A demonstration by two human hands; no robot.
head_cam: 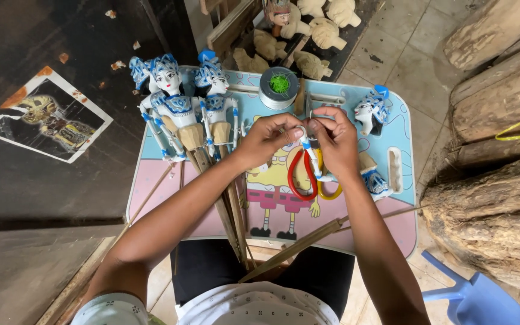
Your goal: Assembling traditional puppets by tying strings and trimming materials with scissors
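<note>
Working over the small tray table (151, 198) on my lap, I judge the biggest risk is a nudge of my forearms: the two painted puppets (191, 108) lie just beside my left arm, their long sticks (230, 210) running under it, and could roll off. The loose puppet head (373, 110) near my right hand (336, 141) could go the same way. The pliers (303, 174) with red and yellow handles lie under my hands and might snag. Smallest of all, the thin white puppet arm (312, 157) sits pinched between both hands; my left hand (267, 139) and right are closed on it at the fingertips, and it could slip or snap.
</note>
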